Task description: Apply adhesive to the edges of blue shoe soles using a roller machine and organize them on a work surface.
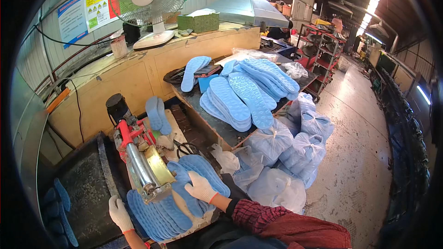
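My right hand [202,187], in a white work glove, reaches over a pile of blue insoles [205,170] and grips one blue insole [187,198] by its edge, thumb and fingers curled over it. Just left of that hand stands a small red-framed machine [140,161] with a silver cylinder and a brass-coloured drum. My gloved left hand [120,213] is open, its fingers stretched out beside the left end of a leaning row of insoles [159,214] in front of the machine. Its fingertips are partly hard to make out.
Behind the machine lie two insoles [158,115] and black-handled scissors [184,148]. A dark table [205,106] bears a large insole heap [249,90]. Tied clear bags [281,186] crowd the floor at right. A fan [147,0] stands on the wooden counter [184,53]. More insoles [60,212] lie far left.
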`<action>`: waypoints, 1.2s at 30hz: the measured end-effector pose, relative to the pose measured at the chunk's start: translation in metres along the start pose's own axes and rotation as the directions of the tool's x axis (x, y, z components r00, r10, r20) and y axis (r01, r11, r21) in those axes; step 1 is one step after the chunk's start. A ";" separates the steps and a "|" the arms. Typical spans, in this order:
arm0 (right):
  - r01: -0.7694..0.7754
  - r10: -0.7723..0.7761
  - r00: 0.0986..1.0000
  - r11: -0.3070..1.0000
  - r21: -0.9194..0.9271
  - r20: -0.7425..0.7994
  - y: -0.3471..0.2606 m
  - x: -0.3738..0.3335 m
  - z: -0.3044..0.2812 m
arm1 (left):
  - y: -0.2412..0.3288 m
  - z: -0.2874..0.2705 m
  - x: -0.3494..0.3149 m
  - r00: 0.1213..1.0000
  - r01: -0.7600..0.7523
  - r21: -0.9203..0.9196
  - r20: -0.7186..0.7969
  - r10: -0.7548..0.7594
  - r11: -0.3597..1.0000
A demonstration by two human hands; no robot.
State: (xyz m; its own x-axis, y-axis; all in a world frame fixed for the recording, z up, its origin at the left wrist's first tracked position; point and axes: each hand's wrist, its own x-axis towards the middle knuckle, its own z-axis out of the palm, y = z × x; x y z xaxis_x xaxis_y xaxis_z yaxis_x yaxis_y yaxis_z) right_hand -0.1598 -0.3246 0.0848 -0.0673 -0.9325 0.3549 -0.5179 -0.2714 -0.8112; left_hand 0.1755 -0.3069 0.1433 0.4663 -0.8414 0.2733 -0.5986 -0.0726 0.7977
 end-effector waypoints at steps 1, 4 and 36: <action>-0.033 0.035 0.998 0.999 -0.031 0.048 0.002 0.000 -0.001 | -0.003 0.001 0.000 0.999 0.033 -0.006 0.007 -0.033 0.999; -0.064 0.072 0.991 0.995 -0.076 0.115 0.004 0.001 -0.002 | -0.005 0.001 -0.008 0.998 -0.049 -0.080 -0.032 0.046 0.996; 0.000 0.003 0.999 0.998 -0.067 0.049 0.019 0.001 0.003 | 0.005 0.014 0.006 0.976 -0.037 0.127 -0.210 0.064 0.991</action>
State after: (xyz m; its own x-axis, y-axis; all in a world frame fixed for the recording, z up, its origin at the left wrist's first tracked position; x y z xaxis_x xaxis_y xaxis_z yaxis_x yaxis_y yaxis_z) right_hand -0.1672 -0.3320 0.0681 -0.0269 -0.9438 0.3294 -0.5738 -0.2553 -0.7782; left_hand 0.1661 -0.3201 0.1415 0.5538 -0.7127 0.4304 -0.6933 -0.1085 0.7124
